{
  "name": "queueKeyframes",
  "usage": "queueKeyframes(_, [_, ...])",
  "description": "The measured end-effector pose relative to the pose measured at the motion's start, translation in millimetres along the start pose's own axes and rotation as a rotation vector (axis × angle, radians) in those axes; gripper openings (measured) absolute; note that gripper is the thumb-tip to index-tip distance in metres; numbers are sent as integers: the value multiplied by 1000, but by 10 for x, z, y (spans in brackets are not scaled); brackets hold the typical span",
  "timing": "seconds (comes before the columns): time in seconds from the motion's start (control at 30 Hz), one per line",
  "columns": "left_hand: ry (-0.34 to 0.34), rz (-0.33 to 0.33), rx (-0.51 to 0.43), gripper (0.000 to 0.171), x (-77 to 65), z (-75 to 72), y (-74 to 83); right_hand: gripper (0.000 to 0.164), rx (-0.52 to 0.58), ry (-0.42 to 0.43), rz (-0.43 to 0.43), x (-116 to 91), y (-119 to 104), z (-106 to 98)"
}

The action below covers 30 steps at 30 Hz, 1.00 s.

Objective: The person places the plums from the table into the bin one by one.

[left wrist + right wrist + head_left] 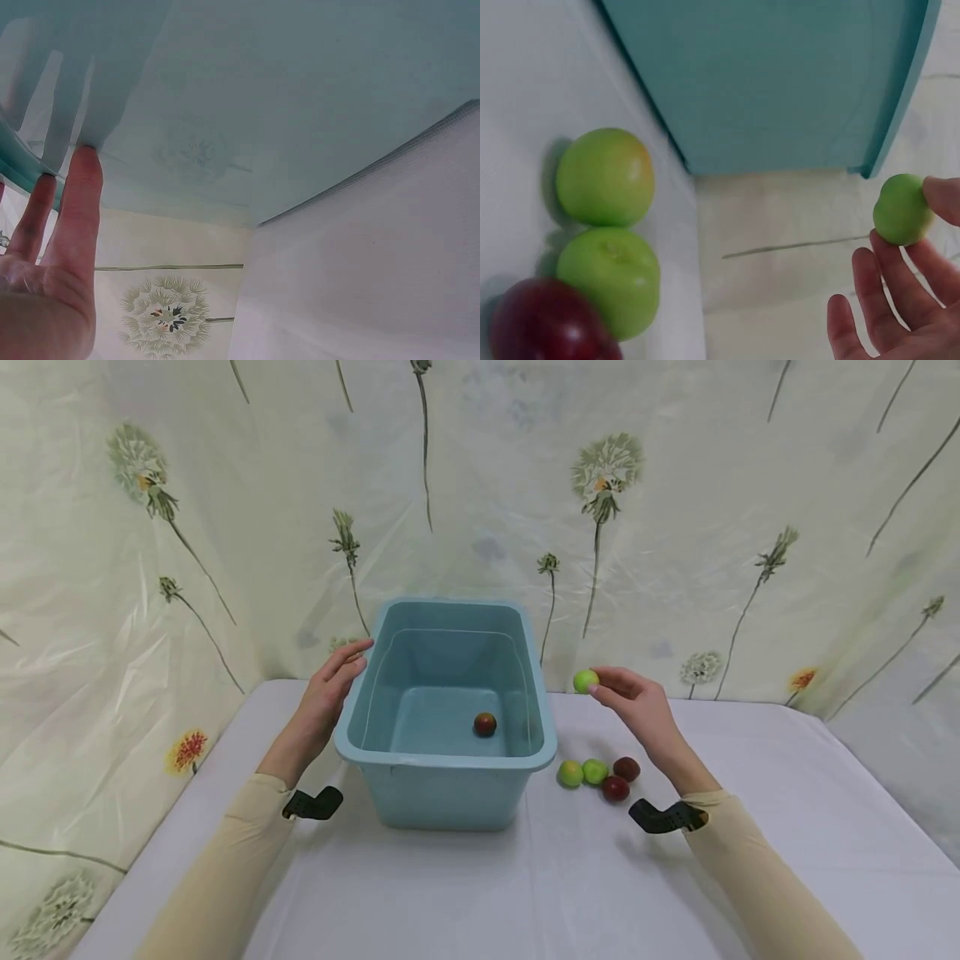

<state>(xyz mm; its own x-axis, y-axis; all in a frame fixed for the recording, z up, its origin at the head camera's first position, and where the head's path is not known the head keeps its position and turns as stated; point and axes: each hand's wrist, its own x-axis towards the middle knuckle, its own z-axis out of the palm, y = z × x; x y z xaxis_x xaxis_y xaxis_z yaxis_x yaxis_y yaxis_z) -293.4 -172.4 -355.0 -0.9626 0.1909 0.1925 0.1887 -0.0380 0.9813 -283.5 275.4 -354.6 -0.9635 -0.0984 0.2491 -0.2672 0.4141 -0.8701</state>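
Note:
A blue plastic tub (450, 793) stands on the white-covered table, with one dark red plum (485, 724) on its floor. My left hand (326, 697) rests its fairly straight fingertips against the tub's left side, as the left wrist view also shows. Just right of the rim, my right hand (637, 710) pinches a small green plum (903, 210) between thumb and fingers, above the table. Below that hand lie two green plums (596, 771) and two dark red plums (616, 789), grouped close together beside the tub.
White cloth covers the table (465, 893). Behind it hangs a pale sheet (480, 485) printed with dandelions, which also runs down the left side. Black wrist cameras (667, 817) sit on both forearms.

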Motion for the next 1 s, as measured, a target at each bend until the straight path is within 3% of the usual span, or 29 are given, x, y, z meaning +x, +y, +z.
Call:
queueKeyframes(0.5, [-10,12,-17,51,-2,10,9,48,76,34,-48,133,-288,71])
queueKeyframes(1.0, [-12,23,-25,52,-9,4,-3,44,142,-16,-163,372,-594,215])
